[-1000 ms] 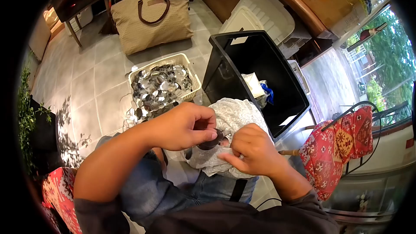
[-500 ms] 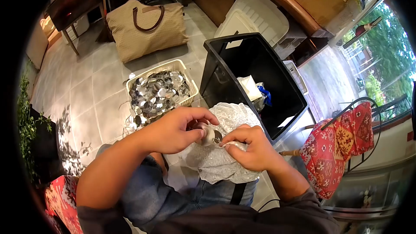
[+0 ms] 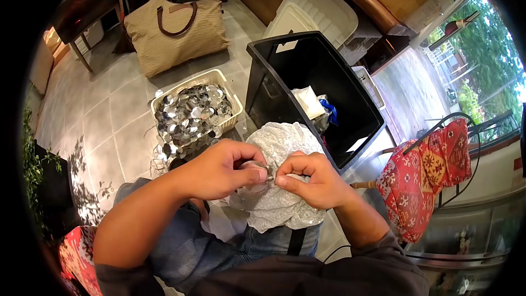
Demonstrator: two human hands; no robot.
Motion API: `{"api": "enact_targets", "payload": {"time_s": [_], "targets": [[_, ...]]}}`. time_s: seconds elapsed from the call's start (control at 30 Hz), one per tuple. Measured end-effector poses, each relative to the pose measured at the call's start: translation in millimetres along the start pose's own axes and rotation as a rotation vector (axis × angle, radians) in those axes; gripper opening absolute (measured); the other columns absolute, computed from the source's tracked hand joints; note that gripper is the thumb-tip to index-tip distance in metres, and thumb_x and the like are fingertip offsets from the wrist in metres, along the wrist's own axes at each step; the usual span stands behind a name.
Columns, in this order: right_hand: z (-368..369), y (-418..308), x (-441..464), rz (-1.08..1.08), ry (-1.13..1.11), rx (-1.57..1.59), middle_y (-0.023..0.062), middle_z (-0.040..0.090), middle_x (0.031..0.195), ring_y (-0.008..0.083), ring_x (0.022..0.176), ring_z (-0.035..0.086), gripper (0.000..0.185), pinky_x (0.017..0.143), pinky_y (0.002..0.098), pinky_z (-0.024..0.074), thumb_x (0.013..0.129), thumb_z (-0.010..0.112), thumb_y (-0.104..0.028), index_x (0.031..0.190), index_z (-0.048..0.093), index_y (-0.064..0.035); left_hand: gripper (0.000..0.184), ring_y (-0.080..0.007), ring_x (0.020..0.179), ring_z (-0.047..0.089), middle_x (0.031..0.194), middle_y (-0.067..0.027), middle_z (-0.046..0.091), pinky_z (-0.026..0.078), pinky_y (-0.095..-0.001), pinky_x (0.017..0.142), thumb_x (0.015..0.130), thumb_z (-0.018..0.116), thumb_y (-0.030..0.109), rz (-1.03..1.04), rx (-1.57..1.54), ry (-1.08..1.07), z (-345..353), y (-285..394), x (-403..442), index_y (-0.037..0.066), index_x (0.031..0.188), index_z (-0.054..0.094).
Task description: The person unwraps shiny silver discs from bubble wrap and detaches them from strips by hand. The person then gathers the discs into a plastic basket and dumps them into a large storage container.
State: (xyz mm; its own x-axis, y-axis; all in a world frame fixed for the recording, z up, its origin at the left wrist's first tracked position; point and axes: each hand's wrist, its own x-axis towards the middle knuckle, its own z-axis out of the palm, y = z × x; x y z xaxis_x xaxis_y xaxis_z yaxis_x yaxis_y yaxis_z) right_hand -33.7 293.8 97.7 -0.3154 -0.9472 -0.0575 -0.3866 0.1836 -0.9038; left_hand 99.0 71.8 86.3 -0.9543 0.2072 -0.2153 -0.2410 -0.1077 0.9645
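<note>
My left hand [image 3: 224, 171] pinches a round, shiny silver disc [image 3: 253, 165] between thumb and fingers, and part of it is covered by the hand. Close against it, my right hand [image 3: 313, 180] has thumb and forefinger pressed together at the disc's edge. Whatever lies between those fingertips is too small to make out. Under both hands a crumpled, whitish, glittery cloth-like bundle [image 3: 282, 211] rests over my lap. Beyond my left hand stands a cream plastic basket [image 3: 236, 104] heaped with silver discs [image 3: 197, 107], some hanging over its near side.
Right of the basket is a large black bin [image 3: 274, 90] with a white packet [image 3: 308, 102] and blue plastic inside. A beige bag [image 3: 178, 41] sits on the tiled floor behind. At right is a chair with a red patterned cushion [image 3: 411, 186]; a plant [image 3: 38, 170] stands at left.
My hands have come closer together, and the fingertips now meet at the disc's edge. The small ring visible there before is covered. The whole view has shifted slightly.
</note>
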Motion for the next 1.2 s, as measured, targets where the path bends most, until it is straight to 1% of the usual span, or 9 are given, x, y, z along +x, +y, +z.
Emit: {"api": "enact_targets", "payload": {"time_s": [0.1, 0.23, 0.33, 0.53, 0.63, 0.73, 0.83, 1.03, 1.2], "targets": [[0.4, -1.7, 0.6, -0.043, 0.010, -0.054, 0.0046, 0.068, 0.083, 0.0153, 0.085, 0.062, 0.012, 0.078, 0.0305, 0.0487, 0.095, 0.072, -0.012, 0.096, 0.072, 0.0006, 0.016, -0.0038, 0.077, 0.053, 0.084, 0.0033, 0.063, 0.044, -0.0241, 0.066, 0.102, 0.066, 0.018, 0.005, -0.011, 0.013, -1.0, -3.5, 0.7, 0.002, 0.106, 0.067], [3.2, -1.0, -1.6, -0.050, 0.038, -0.041, 0.0049, 0.069, 0.084, 0.0154, 0.085, 0.062, 0.011, 0.078, 0.0308, 0.0487, 0.094, 0.073, -0.011, 0.096, 0.072, -0.0003, 0.016, -0.0024, 0.065, 0.049, 0.074, 0.0066, 0.056, 0.040, -0.0229, 0.056, 0.103, 0.065, 0.019, -0.030, -0.005, 0.037, -0.6, -9.4, 2.3, 0.003, 0.103, 0.066], [3.8, 0.0, -1.4, -0.045, 0.051, -0.028, 0.0141, 0.073, 0.089, 0.0300, 0.084, 0.068, 0.014, 0.077, 0.0379, 0.0508, 0.092, 0.072, -0.017, 0.097, 0.072, -0.0030, 0.015, -0.0019, 0.061, 0.047, 0.071, 0.0071, 0.054, 0.038, -0.0232, 0.051, 0.103, 0.064, 0.019, -0.055, 0.002, 0.055, 0.9, -4.3, 0.8, 0.004, 0.102, 0.065], [5.5, -2.1, -1.0, 0.088, 0.072, 0.039, 0.0133, 0.074, 0.090, 0.0253, 0.085, 0.068, 0.015, 0.076, 0.0363, 0.0508, 0.091, 0.073, -0.017, 0.098, 0.073, -0.0040, 0.015, -0.0024, 0.063, 0.050, 0.073, 0.0059, 0.056, 0.041, -0.0236, 0.054, 0.102, 0.065, 0.018, -0.123, -0.008, 0.064, 2.3, 10.0, -3.5, 0.003, 0.102, 0.066], [5.9, -3.0, 1.5, 0.150, 0.064, 0.047, 0.0125, 0.074, 0.091, 0.0231, 0.083, 0.067, 0.016, 0.075, 0.0354, 0.0504, 0.091, 0.073, -0.018, 0.100, 0.074, -0.0049, 0.015, -0.0057, 0.063, 0.054, 0.077, 0.0033, 0.059, 0.048, -0.0242, 0.054, 0.102, 0.066, 0.019, -0.074, 0.064, 0.059, -1.9, 10.8, -4.0, 0.005, 0.108, 0.064], [3.8, -6.3, 2.4, 0.098, 0.050, -0.029, 0.0116, 0.074, 0.091, 0.0229, 0.080, 0.065, 0.016, 0.074, 0.0347, 0.0500, 0.092, 0.072, -0.019, 0.100, 0.074, -0.0052, 0.015, -0.0054, 0.063, 0.054, 0.078, 0.0034, 0.059, 0.049, -0.0241, 0.054, 0.101, 0.066, 0.016, -0.043, 0.091, 0.061, -1.8, 9.9, -4.6, 0.004, 0.110, 0.063], [5.3, -1.7, 2.7, 0.040, 0.052, -0.016, 0.0051, 0.070, 0.092, 0.0079, 0.081, 0.061, 0.011, 0.071, 0.0262, 0.0475, 0.095, 0.074, -0.010, 0.099, 0.072, 0.0001, 0.017, -0.0052, 0.066, 0.055, 0.083, 0.0023, 0.061, 0.049, -0.0237, 0.056, 0.101, 0.065, 0.014, -0.074, 0.081, 0.051, -2.2, 11.3, -4.4, 0.003, 0.114, 0.062], [5.2, -3.7, 0.9, 0.074, 0.064, 0.006, 0.0022, 0.068, 0.085, 0.0059, 0.077, 0.057, 0.011, 0.069, 0.0244, 0.0460, 0.097, 0.071, -0.009, 0.099, 0.070, 0.0014, 0.024, -0.0058, 0.083, 0.060, 0.095, -0.0004, 0.065, 0.050, -0.0224, 0.069, 0.098, 0.067, 0.006, 0.024, 0.030, 0.063, -0.8, -0.1, -1.0, 0.003, 0.120, 0.059], [7.4, 2.5, -0.8, 0.072, 0.078, 0.087, -0.0004, 0.066, 0.083, 0.0033, 0.076, 0.055, 0.012, 0.068, 0.0226, 0.0449, 0.098, 0.069, -0.008, 0.101, 0.068, 0.0032, 0.028, -0.0083, 0.084, 0.059, 0.090, -0.0021, 0.063, 0.048, -0.0257, 0.073, 0.092, 0.066, 0.004, 0.114, 0.054, 0.167, 3.5, -6.7, 0.4, 0.003, 0.120, 0.062]]}}
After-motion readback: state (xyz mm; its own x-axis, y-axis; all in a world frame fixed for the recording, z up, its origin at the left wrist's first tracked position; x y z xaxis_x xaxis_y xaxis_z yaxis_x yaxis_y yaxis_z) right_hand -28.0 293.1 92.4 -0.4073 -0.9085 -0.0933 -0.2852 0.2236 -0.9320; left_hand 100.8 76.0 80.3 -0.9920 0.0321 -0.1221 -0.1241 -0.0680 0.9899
